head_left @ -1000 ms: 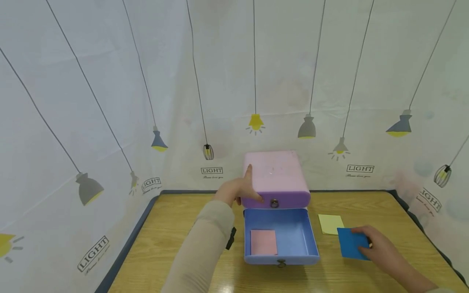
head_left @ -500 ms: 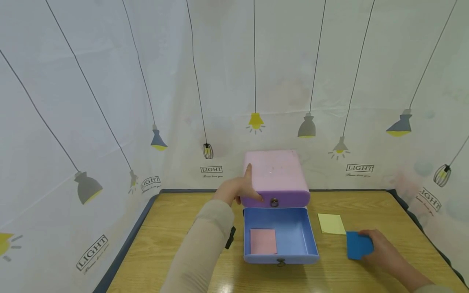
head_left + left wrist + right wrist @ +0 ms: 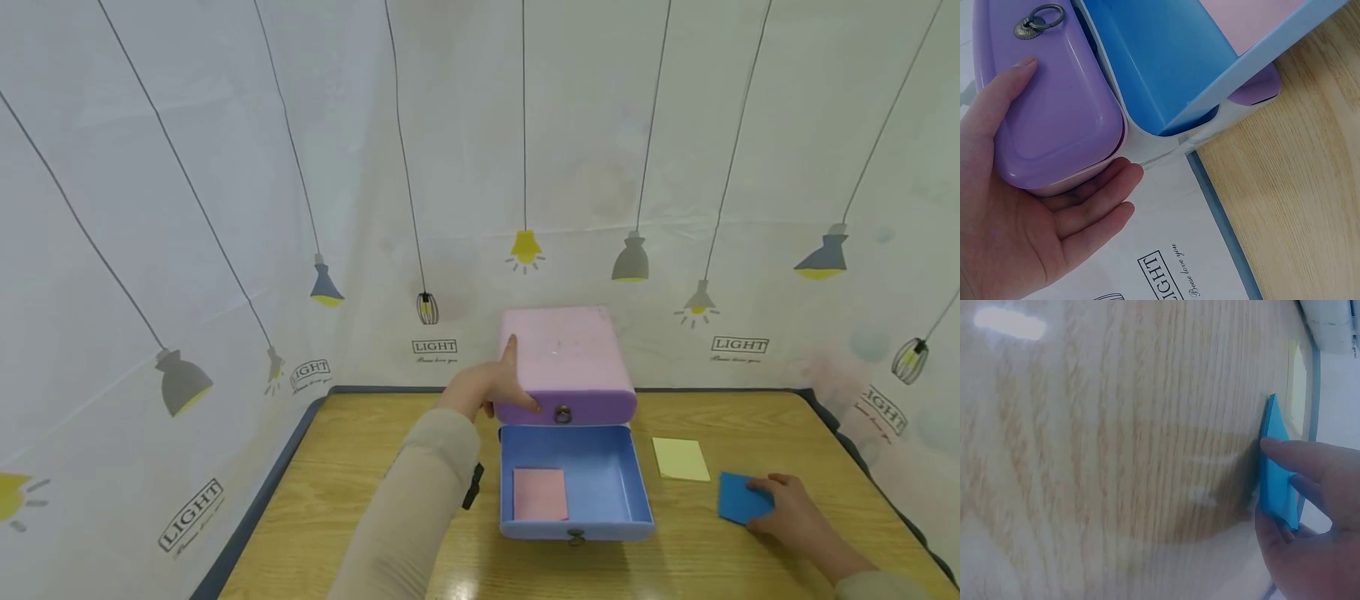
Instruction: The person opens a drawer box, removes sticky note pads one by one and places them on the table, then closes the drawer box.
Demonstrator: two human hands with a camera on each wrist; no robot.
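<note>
A two-drawer plastic box has a pink top (image 3: 562,350) and a purple upper drawer front (image 3: 1060,112) with a ring pull. Its blue lower drawer (image 3: 603,475) is pulled out, and a pink sticky note pad (image 3: 540,495) lies in the left part of it. My left hand (image 3: 491,387) grips the box's left front corner, thumb on the purple front and fingers along the side. To the right of the box, my right hand (image 3: 797,517) pinches a blue sticky note pad (image 3: 742,497) by its edges, low over the table. Some of its fingers are hidden in the head view.
A yellow sticky note pad (image 3: 680,459) lies on the wooden table (image 3: 360,467), between the drawer and the blue pad. Behind the box hangs a white cloth (image 3: 465,167) printed with lamps. A black strap end (image 3: 473,487) shows by the left forearm.
My right hand has carried the blue pad to the right, away from the yellow pad, and turned it flatter. My left hand has stayed on the box.
</note>
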